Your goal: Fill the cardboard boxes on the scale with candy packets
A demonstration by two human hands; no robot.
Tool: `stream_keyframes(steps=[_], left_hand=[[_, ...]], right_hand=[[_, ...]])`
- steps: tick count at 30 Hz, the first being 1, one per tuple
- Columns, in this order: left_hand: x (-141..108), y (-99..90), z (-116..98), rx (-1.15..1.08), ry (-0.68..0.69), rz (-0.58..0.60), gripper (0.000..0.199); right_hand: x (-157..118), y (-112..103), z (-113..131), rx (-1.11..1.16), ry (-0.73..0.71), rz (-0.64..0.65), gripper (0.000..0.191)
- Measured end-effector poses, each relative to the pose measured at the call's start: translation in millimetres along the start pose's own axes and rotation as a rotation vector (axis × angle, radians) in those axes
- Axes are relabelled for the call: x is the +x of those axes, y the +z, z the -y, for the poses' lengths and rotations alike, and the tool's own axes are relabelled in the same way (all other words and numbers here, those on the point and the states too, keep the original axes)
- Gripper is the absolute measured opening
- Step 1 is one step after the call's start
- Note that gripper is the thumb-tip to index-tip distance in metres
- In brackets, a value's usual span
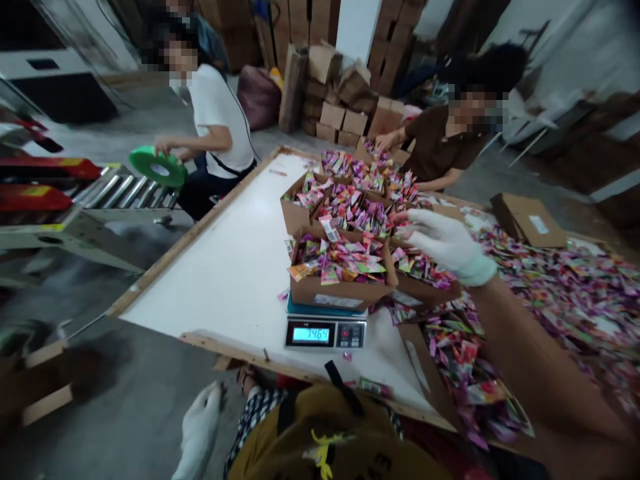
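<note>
My right hand [443, 243], in a white glove, reaches over the open cartons with its fingers stretched out and apart. Nothing shows in its grasp. Just left of it, a brown carton [340, 293] full of small colourful packets [345, 257] rests on a digital scale [325, 332] with a lit display. Another packet-filled carton [435, 290] lies below the hand, partly hidden by it. My left hand [200, 423], also white-gloved, hangs low beside my lap, away from the table. Its fingers are too indistinct to tell apart.
Several filled cartons [297, 215] stand on the white table [215, 280]. Loose packets [565, 300] spread across the right side. A person in brown [435, 143] reaches into a far carton. Another person in white [220, 107] sits near green tape [157, 167] and a roller conveyor [110, 190].
</note>
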State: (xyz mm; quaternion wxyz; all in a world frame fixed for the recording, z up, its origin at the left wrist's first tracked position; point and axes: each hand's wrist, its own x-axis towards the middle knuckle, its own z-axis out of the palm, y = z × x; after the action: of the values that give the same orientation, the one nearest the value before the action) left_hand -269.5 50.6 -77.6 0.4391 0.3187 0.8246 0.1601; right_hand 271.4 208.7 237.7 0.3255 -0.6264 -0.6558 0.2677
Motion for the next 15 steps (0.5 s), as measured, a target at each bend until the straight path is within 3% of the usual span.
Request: stream_keyframes(steps=[6, 12, 15], left_hand=[[26.2, 26.2, -77.3, -0.088, 0.19, 0.05, 0.059], [59.5, 65.0, -135.7, 0.115, 0.386, 0.165, 0.054], [78.9, 96.5, -161.5, 0.267, 0.547, 0.216, 0.05]], right_hand=[[-59.7, -17.4, -16.5, 0.072, 0.168, -0.147, 0.036], [-71.8, -14.7, -18.0, 0.143, 0.197, -0.191, 0.038], [-85.9, 3.1, -28.3, 0.199, 0.275, -0.234, 0.036]])
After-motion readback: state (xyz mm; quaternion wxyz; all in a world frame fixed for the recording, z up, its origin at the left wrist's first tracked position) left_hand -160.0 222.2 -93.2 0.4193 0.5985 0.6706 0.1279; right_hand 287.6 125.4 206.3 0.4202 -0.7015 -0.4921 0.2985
